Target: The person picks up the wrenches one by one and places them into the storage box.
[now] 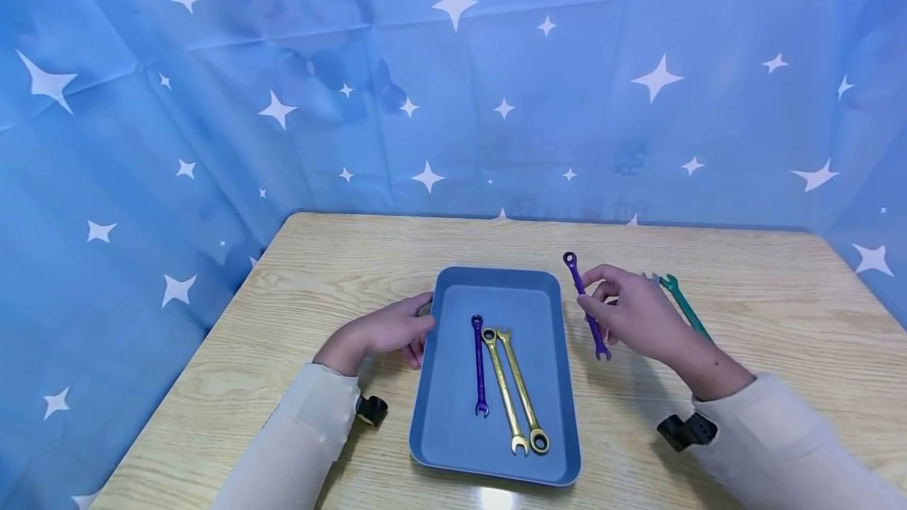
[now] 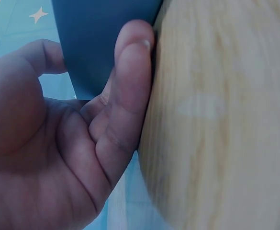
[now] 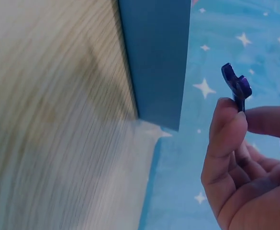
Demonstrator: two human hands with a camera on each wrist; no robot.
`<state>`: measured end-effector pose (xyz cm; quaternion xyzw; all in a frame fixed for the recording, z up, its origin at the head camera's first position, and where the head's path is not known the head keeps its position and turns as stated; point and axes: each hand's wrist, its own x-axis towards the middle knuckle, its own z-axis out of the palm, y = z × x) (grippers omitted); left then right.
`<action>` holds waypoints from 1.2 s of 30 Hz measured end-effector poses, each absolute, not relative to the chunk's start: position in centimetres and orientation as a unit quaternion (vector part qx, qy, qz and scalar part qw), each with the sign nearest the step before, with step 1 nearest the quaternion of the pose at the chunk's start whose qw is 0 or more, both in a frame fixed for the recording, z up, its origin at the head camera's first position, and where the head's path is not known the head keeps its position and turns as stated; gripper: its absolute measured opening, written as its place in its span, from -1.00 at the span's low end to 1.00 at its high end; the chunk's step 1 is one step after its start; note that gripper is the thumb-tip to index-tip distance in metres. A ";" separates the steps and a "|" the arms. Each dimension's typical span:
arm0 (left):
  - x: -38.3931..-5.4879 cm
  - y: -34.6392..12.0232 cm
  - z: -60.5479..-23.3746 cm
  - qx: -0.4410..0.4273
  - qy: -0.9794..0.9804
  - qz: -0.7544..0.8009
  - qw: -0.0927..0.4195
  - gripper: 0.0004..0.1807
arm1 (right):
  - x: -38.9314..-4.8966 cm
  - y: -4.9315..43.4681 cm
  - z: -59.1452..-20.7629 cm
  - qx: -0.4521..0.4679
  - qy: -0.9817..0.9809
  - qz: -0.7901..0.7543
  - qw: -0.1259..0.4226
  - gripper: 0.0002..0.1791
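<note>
A blue-grey tray (image 1: 496,485) lies on the table, and my left hand (image 1: 397,329) holds its left side. In the left wrist view the thumb (image 2: 51,56) reaches over the tray's rim while the fingers lie along the outer wall. Inside the tray are a purple combination wrench (image 1: 479,364) and two gold wrenches (image 1: 505,392), side by side. Just right of the tray, my right hand (image 1: 631,313) pinches another purple wrench (image 1: 577,282) between thumb and fingers. Its open end (image 3: 238,84) points toward the right wrist camera.
Behind my right hand lie a green wrench (image 1: 683,305) and a silver wrench end (image 1: 652,278), both partly hidden by the hand. The wooden table (image 1: 340,258) meets a blue star-patterned cloth (image 1: 453,101) at the back and left.
</note>
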<state>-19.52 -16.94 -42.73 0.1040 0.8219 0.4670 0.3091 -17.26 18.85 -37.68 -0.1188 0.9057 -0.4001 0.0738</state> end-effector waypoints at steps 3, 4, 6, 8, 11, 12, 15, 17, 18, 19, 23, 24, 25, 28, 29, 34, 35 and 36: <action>-19.5 -17.0 -42.7 0.109 0.821 0.469 0.308 -0.20 | -17.1 18.4 -37.6 -0.110 0.898 -0.417 0.086 -0.69; -19.5 -17.0 -42.7 0.111 0.820 0.469 0.308 -0.20 | -17.1 18.3 -37.5 -0.107 0.895 -0.423 0.093 -0.68; -19.5 -17.0 -42.7 0.115 0.819 0.470 0.307 -0.21 | -17.0 18.0 -37.5 -0.104 0.889 -0.434 0.104 -0.66; -19.6 -17.0 -42.7 0.117 0.819 0.471 0.307 -0.22 | -17.0 17.8 -37.5 -0.103 0.885 -0.441 0.112 -0.66; -19.6 -17.0 -42.8 0.117 0.819 0.471 0.306 -0.22 | -16.9 17.6 -37.6 -0.103 0.877 -0.453 0.125 -0.68; -19.6 -17.0 -42.8 0.117 0.819 0.470 0.306 -0.22 | -16.9 17.5 -37.7 -0.103 0.875 -0.456 0.128 -0.69; -19.6 -17.0 -42.8 0.116 0.821 0.469 0.306 -0.23 | -16.9 17.3 -37.8 -0.103 0.871 -0.462 0.134 -0.70; -19.6 -17.0 -42.8 0.114 0.821 0.468 0.305 -0.23 | -16.8 17.2 -37.8 -0.102 0.870 -0.463 0.135 -0.70; -19.6 -17.0 -42.8 0.114 0.822 0.468 0.305 -0.23 | -16.8 17.1 -37.8 -0.101 0.870 -0.463 0.136 -0.70; -19.6 -17.0 -42.8 0.113 0.822 0.468 0.305 -0.23 | -16.7 17.0 -37.7 -0.101 0.870 -0.464 0.136 -0.69; -19.6 -17.0 -42.8 0.113 0.822 0.468 0.304 -0.23 | -16.7 16.7 -37.8 -0.102 0.871 -0.462 0.137 -0.71; -19.6 -17.0 -42.9 0.114 0.822 0.469 0.303 -0.23 | -16.6 16.6 -37.8 -0.102 0.871 -0.461 0.137 -0.72; -19.6 -17.0 -42.9 0.114 0.822 0.469 0.304 -0.23 | -16.6 16.6 -37.8 -0.103 0.871 -0.460 0.138 -0.72; -19.6 -17.0 -42.9 0.112 0.822 0.469 0.304 -0.23 | -16.5 16.4 -37.8 -0.104 0.872 -0.459 0.138 -0.74; -19.6 -17.0 -42.8 0.112 0.822 0.469 0.304 -0.22 | -16.5 16.3 -37.9 -0.105 0.871 -0.459 0.139 -0.74; -19.5 -17.0 -42.8 0.110 0.820 0.471 0.305 -0.21 | -16.4 16.0 -37.9 -0.114 0.871 -0.456 0.140 -0.76; -19.6 -17.0 -42.8 0.110 0.820 0.471 0.305 -0.21 | -16.4 16.0 -38.0 -0.116 0.872 -0.455 0.140 -0.76; -19.6 -17.0 -42.8 0.110 0.820 0.471 0.305 -0.22 | -16.3 15.9 -38.0 -0.118 0.872 -0.453 0.140 -0.77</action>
